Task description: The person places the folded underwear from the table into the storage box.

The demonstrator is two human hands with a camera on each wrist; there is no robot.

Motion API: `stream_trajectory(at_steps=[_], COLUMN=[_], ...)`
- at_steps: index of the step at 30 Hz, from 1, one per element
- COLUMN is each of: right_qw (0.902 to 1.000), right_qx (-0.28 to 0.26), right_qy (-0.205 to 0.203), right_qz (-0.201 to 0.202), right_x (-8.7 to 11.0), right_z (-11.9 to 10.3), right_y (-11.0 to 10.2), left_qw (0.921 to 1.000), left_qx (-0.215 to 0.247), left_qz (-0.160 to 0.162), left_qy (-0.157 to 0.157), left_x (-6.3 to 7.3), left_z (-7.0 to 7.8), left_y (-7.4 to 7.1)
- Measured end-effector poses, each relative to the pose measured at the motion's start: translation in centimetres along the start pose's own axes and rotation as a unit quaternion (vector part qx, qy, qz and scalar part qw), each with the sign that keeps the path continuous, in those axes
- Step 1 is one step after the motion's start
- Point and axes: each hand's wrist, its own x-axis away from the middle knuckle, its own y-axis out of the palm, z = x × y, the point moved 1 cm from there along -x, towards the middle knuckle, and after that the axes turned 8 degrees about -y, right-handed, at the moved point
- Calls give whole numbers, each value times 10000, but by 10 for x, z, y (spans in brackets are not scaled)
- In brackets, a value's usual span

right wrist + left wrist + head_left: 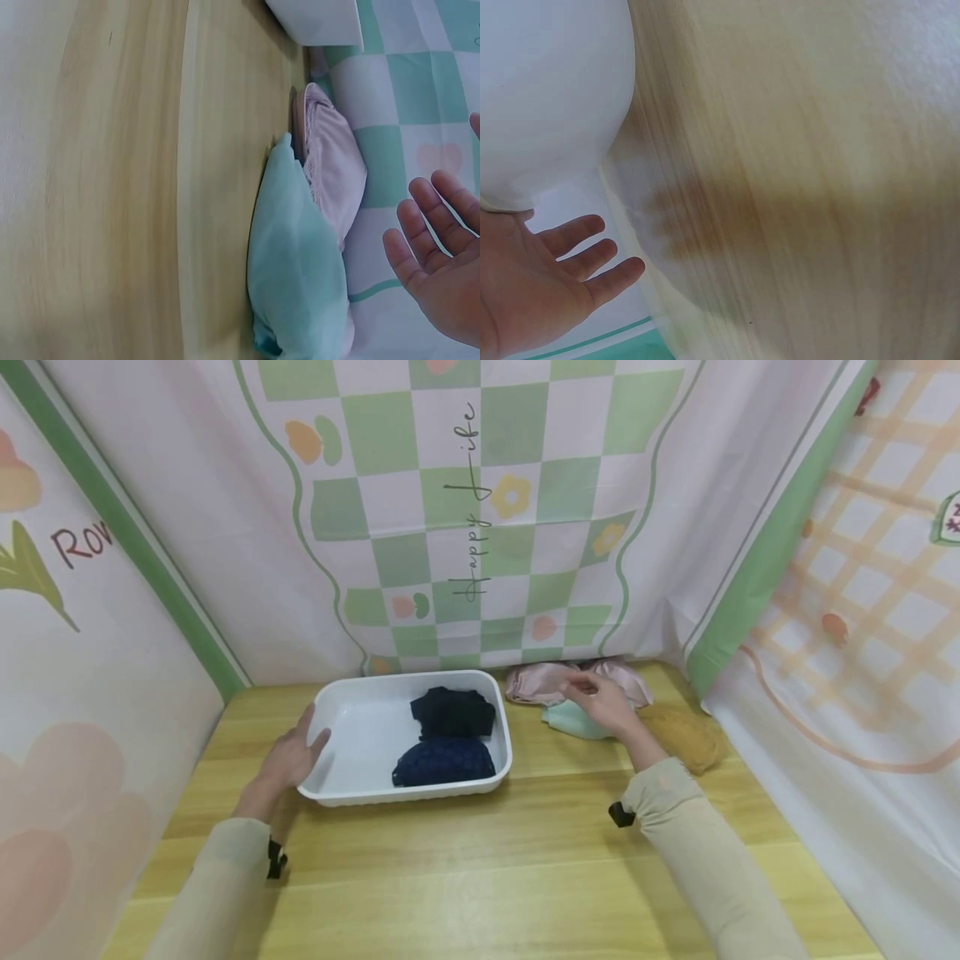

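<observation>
My left hand (290, 755) is at the left end of a white plastic tray (356, 735), its thumb over the rim and its fingers outside; in the left wrist view those fingers (589, 259) are straight and spread. Inside the tray's right half lie a folded black cloth (452, 714) and a rolled navy cloth (444, 762). My right hand (606, 705) hovers over a mint green cloth (572, 721) and a folded pink cloth (537, 683), with nothing in its fingers. In the right wrist view its fingers (431, 216) are loosely extended, apart from the cloths.
A mustard yellow cloth (684, 739) lies at the back right of the wooden table (457, 868), beside the mint one. Behind the table hangs a green checked curtain (450, 552). Printed cloth walls (832, 735) close off both sides.
</observation>
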Motion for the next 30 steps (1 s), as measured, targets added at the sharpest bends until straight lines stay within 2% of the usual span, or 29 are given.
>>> stream_trajectory(at_steps=[7,24,30], right_qw=[10000,9990,9986], right_qx=[-34,366,456], right_qy=[79,120,213], right_qz=[-42,205,129], right_x=[2,5,6], right_z=[9,31,37], right_y=[-4,-12,-14], left_qw=[10000,10000,10000], left_qx=[-9,-17,-9], left_qz=[35,-30,-5], left_qy=[39,-52,-30], left_x=[2,1,2], left_z=[1,1,2], left_y=[-1,1,0])
